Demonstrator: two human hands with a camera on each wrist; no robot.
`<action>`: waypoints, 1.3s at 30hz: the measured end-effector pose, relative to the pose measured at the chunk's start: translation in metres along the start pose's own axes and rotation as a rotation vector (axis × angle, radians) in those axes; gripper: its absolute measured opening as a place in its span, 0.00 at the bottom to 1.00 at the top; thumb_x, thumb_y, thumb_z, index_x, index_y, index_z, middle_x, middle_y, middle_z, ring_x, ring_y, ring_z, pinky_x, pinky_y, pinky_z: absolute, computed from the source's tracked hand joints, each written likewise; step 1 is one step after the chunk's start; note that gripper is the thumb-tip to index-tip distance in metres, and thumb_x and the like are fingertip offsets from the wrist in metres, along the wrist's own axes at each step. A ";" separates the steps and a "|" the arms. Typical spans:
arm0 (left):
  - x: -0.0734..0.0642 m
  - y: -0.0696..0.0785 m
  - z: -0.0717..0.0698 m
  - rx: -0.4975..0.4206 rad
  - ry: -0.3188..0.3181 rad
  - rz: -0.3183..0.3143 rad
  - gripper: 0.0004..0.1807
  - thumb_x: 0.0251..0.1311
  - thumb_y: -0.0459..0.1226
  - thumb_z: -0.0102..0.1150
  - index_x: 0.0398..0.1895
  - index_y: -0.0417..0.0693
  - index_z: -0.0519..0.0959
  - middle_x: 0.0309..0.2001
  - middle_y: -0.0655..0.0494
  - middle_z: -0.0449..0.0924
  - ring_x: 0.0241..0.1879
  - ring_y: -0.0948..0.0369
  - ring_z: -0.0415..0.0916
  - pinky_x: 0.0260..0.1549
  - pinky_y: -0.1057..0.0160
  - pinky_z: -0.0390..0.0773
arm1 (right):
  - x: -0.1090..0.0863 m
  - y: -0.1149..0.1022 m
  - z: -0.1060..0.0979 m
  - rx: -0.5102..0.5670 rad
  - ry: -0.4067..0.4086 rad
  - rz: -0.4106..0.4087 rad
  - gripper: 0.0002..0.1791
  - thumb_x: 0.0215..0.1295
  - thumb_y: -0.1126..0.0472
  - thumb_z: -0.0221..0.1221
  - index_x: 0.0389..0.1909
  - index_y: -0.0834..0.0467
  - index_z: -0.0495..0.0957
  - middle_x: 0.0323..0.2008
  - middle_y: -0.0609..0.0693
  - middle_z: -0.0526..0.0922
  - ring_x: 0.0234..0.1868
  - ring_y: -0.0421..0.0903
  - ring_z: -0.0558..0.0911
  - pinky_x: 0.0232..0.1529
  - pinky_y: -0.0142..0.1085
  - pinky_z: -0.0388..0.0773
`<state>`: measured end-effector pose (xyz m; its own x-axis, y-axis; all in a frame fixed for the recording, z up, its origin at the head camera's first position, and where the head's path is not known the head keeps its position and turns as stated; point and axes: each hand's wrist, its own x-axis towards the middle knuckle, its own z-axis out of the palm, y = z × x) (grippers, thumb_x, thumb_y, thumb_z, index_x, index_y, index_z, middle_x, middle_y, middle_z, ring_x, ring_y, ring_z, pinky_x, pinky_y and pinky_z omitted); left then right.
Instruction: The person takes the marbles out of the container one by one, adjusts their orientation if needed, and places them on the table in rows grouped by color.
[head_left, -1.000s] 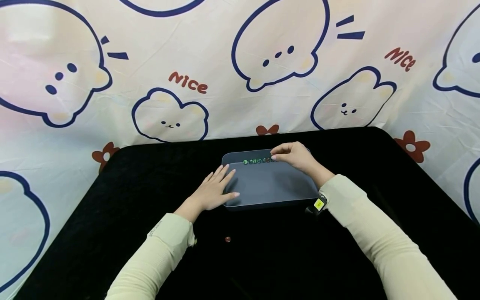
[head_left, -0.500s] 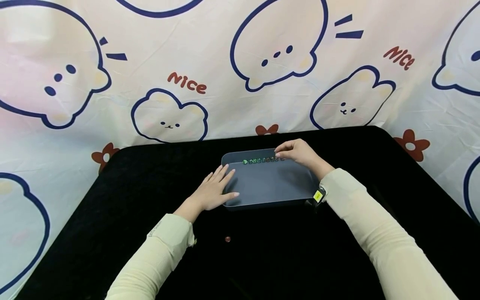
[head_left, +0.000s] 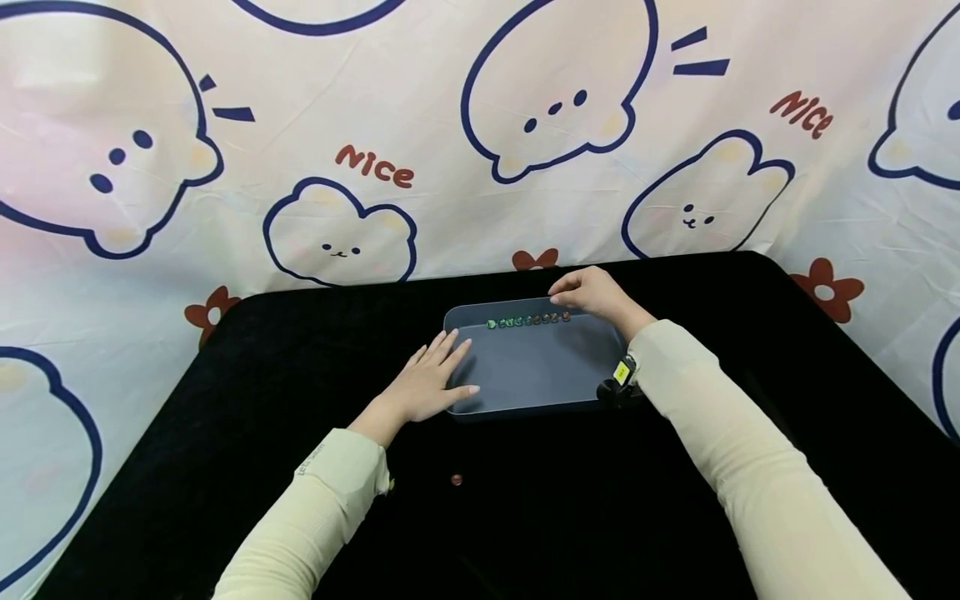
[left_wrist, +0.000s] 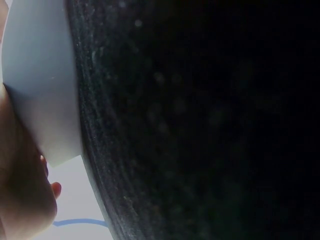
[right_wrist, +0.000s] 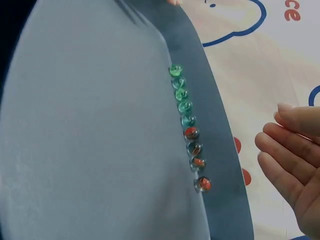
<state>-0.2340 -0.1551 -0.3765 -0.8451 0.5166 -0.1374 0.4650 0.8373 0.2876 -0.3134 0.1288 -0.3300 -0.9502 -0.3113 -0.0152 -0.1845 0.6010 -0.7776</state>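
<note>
A shallow grey tray (head_left: 540,367) lies on the black tabletop. Along its far inner wall runs a row of several glass marbles (head_left: 528,320), green at the left end and red-orange at the right. In the right wrist view, the end marble (right_wrist: 203,184) sits slightly apart from its neighbour. My right hand (head_left: 592,293) hovers over the far right rim, fingers loosely bent; seen from the right wrist, the hand (right_wrist: 295,150) has nothing in it. My left hand (head_left: 427,379) rests with spread fingers at the tray's left edge.
One reddish marble (head_left: 457,480) lies on the black cloth (head_left: 570,508) in front of the tray. A small yellowish thing (head_left: 391,484) peeks out beside the left cuff. Behind the table hangs a printed curtain (head_left: 450,217).
My right hand has let go of a marble at the row's right end and lifted up and away toward the far rim, uncovering that end. The left hand stays put.
</note>
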 end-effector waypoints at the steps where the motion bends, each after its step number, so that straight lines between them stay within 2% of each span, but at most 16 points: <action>1: 0.000 0.000 0.000 -0.012 0.001 0.005 0.44 0.52 0.67 0.31 0.67 0.55 0.41 0.67 0.53 0.31 0.64 0.59 0.25 0.58 0.50 0.35 | 0.001 0.001 0.000 -0.010 0.004 0.005 0.12 0.56 0.61 0.57 0.40 0.62 0.78 0.37 0.56 0.79 0.39 0.51 0.76 0.40 0.42 0.72; 6: -0.001 0.001 -0.001 -0.003 0.008 0.006 0.44 0.51 0.67 0.30 0.67 0.54 0.41 0.67 0.53 0.32 0.64 0.59 0.25 0.58 0.50 0.36 | 0.002 0.008 -0.001 -0.035 0.014 0.021 0.12 0.57 0.62 0.56 0.41 0.63 0.77 0.40 0.58 0.78 0.40 0.50 0.76 0.41 0.41 0.72; 9: 0.001 0.000 0.001 0.026 -0.003 -0.020 0.44 0.51 0.67 0.30 0.67 0.56 0.40 0.67 0.54 0.32 0.64 0.61 0.24 0.59 0.52 0.35 | 0.003 0.013 -0.002 -0.020 0.010 0.037 0.13 0.57 0.63 0.56 0.42 0.64 0.77 0.41 0.58 0.78 0.41 0.51 0.75 0.43 0.42 0.71; 13: 0.003 -0.002 0.003 0.043 -0.021 -0.033 0.43 0.52 0.67 0.30 0.67 0.58 0.38 0.67 0.55 0.30 0.64 0.61 0.24 0.59 0.54 0.34 | 0.002 0.020 -0.004 -0.002 0.013 0.026 0.12 0.55 0.61 0.58 0.39 0.62 0.78 0.38 0.56 0.79 0.39 0.49 0.76 0.39 0.39 0.72; 16: 0.003 -0.003 0.003 0.039 -0.022 -0.028 0.43 0.52 0.66 0.31 0.67 0.57 0.38 0.67 0.55 0.30 0.64 0.60 0.24 0.59 0.53 0.34 | 0.002 0.024 -0.005 -0.003 0.007 0.029 0.12 0.53 0.60 0.59 0.38 0.61 0.78 0.37 0.55 0.79 0.38 0.49 0.77 0.38 0.39 0.73; 23: 0.003 -0.003 0.002 0.030 -0.013 -0.024 0.44 0.51 0.67 0.30 0.67 0.56 0.40 0.67 0.55 0.30 0.64 0.61 0.24 0.59 0.53 0.34 | 0.008 0.028 -0.003 -0.040 -0.002 0.085 0.13 0.57 0.65 0.55 0.44 0.65 0.75 0.42 0.59 0.77 0.43 0.52 0.74 0.42 0.42 0.71; 31: 0.003 -0.004 0.002 0.006 -0.021 -0.020 0.43 0.52 0.66 0.31 0.67 0.56 0.40 0.67 0.55 0.30 0.64 0.61 0.24 0.59 0.53 0.35 | 0.011 0.030 0.001 -0.066 0.002 0.081 0.13 0.56 0.66 0.55 0.43 0.66 0.76 0.41 0.60 0.78 0.40 0.52 0.75 0.40 0.41 0.71; 39: 0.002 -0.003 0.002 0.014 -0.017 -0.017 0.44 0.51 0.67 0.30 0.67 0.56 0.39 0.67 0.55 0.30 0.64 0.61 0.24 0.59 0.53 0.35 | 0.012 0.038 0.003 -0.051 -0.012 0.093 0.14 0.56 0.68 0.55 0.43 0.67 0.75 0.40 0.60 0.78 0.41 0.52 0.76 0.42 0.41 0.70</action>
<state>-0.2366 -0.1561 -0.3796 -0.8484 0.5051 -0.1581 0.4545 0.8484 0.2714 -0.3316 0.1460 -0.3619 -0.9608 -0.2609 -0.0938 -0.1083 0.6647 -0.7392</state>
